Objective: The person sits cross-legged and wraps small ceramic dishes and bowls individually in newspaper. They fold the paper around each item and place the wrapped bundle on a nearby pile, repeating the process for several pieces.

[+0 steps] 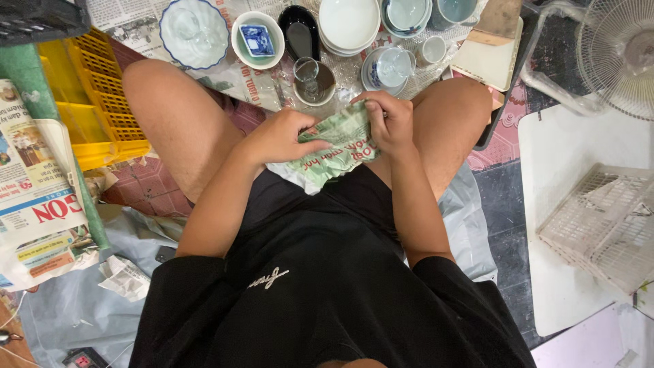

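Lighting's pretty even here, soft indoor light from above, nothing harsh. Shadows are weak, just a dim patch under the legs and between the knees. The black shirt swallows most detail, basically a flat dark blob. There's mild glare on the white bowls and the glass up top. The middle is sharp, but the corners stretch with wide-angle distortion, so the fan looks bent. No real motion blur, even on the hands.
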